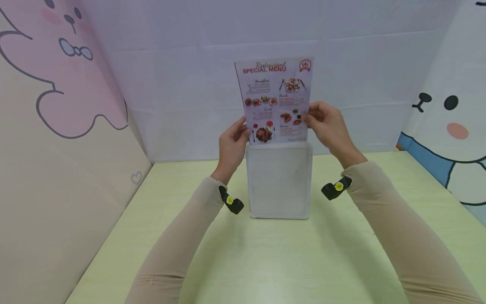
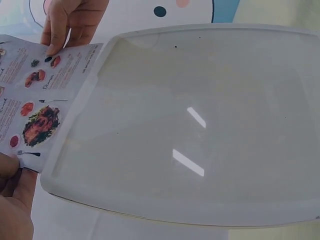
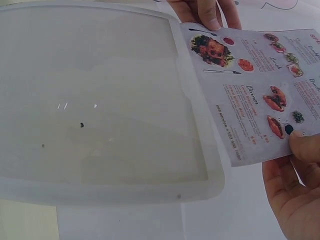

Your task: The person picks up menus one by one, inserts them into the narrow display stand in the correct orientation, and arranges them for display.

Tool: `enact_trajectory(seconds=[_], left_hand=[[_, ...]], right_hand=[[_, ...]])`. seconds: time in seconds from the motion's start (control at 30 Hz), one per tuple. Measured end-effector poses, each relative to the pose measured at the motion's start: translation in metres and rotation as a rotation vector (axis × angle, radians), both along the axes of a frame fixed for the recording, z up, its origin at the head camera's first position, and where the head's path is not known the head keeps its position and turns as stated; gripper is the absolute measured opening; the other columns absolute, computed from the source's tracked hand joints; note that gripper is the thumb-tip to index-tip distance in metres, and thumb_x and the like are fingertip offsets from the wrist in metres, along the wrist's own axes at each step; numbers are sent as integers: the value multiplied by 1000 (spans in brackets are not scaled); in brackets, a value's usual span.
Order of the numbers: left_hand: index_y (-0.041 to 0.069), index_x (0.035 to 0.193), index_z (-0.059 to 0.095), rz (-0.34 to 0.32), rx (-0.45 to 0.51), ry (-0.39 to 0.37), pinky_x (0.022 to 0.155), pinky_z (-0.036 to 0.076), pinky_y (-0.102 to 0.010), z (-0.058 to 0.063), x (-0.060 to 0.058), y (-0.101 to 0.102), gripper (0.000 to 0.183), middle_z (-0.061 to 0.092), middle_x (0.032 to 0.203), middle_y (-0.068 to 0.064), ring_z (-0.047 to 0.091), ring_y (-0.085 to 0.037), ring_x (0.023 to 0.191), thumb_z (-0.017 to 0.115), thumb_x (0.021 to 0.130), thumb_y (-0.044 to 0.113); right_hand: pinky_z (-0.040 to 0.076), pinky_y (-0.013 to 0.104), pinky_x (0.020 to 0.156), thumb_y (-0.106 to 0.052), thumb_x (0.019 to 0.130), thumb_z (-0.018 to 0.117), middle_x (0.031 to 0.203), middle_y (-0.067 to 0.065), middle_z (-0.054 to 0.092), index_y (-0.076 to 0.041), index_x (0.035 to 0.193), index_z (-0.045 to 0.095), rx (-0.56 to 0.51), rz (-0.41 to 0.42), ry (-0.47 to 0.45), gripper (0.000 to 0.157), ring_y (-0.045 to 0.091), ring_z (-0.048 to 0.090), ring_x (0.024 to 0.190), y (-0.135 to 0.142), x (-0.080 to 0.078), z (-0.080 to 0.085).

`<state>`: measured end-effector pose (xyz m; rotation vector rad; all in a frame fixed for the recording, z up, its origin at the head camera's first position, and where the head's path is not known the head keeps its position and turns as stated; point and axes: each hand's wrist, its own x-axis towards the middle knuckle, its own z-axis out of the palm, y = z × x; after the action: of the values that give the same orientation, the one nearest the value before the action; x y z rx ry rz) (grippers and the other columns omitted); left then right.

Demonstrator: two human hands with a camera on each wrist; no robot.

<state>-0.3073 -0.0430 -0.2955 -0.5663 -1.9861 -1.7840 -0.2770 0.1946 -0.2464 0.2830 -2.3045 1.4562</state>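
Note:
A printed restaurant menu sheet point(image 1: 276, 101) stands upright in the head view, its lower edge at the top rim of a white-framed clear display stand point(image 1: 279, 181). My left hand point(image 1: 232, 141) pinches the sheet's left edge near the bottom. On the opposite edge, my right hand point(image 1: 329, 126) pinches it between thumb and fingers. In the left wrist view the menu point(image 2: 37, 100) meets the end of the frame point(image 2: 190, 125). The right wrist view shows the same edge of the menu point(image 3: 255, 90) beside the frame's rim point(image 3: 205, 125). Whether the sheet's bottom lies inside the frame I cannot tell.
The stand rests on a pale yellow-green table point(image 1: 243, 261). Behind it hangs a white cloth backdrop point(image 1: 182, 93). Panels with cartoon animals point(image 1: 72, 76) flank the table on both sides. A small black camera is strapped to each wrist.

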Motion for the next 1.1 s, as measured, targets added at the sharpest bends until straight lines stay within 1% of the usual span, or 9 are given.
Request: enact_trajectory(seconds=[0.1, 0.27, 0.43, 0.5, 0.67, 0.73, 0.87, 1.0, 1.1], left_hand=[[3, 137, 52, -1, -12, 16, 84, 51, -19, -1, -1, -1, 42, 64, 111, -21, 64, -24, 101, 57, 95, 3], [2, 135, 54, 4, -22, 28, 79, 49, -15, 1, 0, -1, 41, 65, 109, -21, 64, -24, 98, 57, 95, 1], [2, 135, 53, -3, -23, 24, 81, 49, -16, 2, 0, -1, 41, 65, 109, -21, 64, -24, 99, 57, 95, 1], [2, 135, 53, -4, -20, 23, 81, 49, -17, 2, 0, -1, 41, 65, 109, -22, 64, -25, 99, 57, 95, 1], [2, 135, 53, 1, -15, 21, 81, 50, -17, 2, 2, -2, 41, 65, 109, -22, 64, -27, 100, 57, 95, 1], [2, 135, 53, 4, -16, 21, 81, 50, -18, 2, 3, -1, 41, 65, 110, -22, 64, -27, 100, 57, 95, 2], [2, 135, 53, 5, -14, 18, 82, 51, -19, 2, 2, 0, 41, 65, 109, -23, 64, -25, 99, 57, 95, 1], [3, 135, 54, 13, -20, 2, 80, 51, -17, 3, 1, 1, 41, 64, 109, -22, 64, -22, 97, 57, 94, 1], [4, 135, 54, 25, -27, -8, 80, 50, -17, 3, 0, 2, 41, 64, 109, -22, 63, -22, 96, 57, 95, 2]], right_hand=[[52, 22, 82, -13, 98, 54, 117, 14, 65, -1, 117, 58, 6, 5, -2, 23, 2, 60, 90, 0, -1, -2], [52, 24, 83, -14, 98, 54, 117, 13, 65, -2, 118, 57, 11, 17, -12, 23, 2, 60, 90, 2, -2, -2], [53, 24, 82, -14, 98, 54, 118, 15, 65, -1, 119, 57, 31, 11, -8, 24, 2, 61, 90, 2, -2, -1], [53, 25, 83, -14, 98, 54, 118, 16, 65, -1, 118, 57, 36, 13, -6, 24, 1, 60, 90, 2, -2, 0], [53, 24, 82, -13, 98, 55, 120, 19, 64, 1, 118, 58, 42, 22, -2, 25, 1, 61, 90, 2, -3, 1], [52, 24, 82, -14, 98, 55, 120, 20, 64, 1, 118, 58, 46, 23, -1, 25, 3, 61, 91, 3, -3, 1], [53, 28, 84, -13, 98, 54, 121, 20, 64, 1, 119, 57, 56, 24, -1, 25, 9, 62, 94, 4, -4, 0], [53, 26, 82, -12, 98, 54, 122, 19, 64, 1, 119, 57, 67, 22, 9, 25, 13, 63, 97, 5, -4, 0], [53, 25, 80, -11, 98, 54, 121, 18, 64, 0, 120, 57, 73, 29, 21, 24, 13, 63, 96, 5, -5, 0]])
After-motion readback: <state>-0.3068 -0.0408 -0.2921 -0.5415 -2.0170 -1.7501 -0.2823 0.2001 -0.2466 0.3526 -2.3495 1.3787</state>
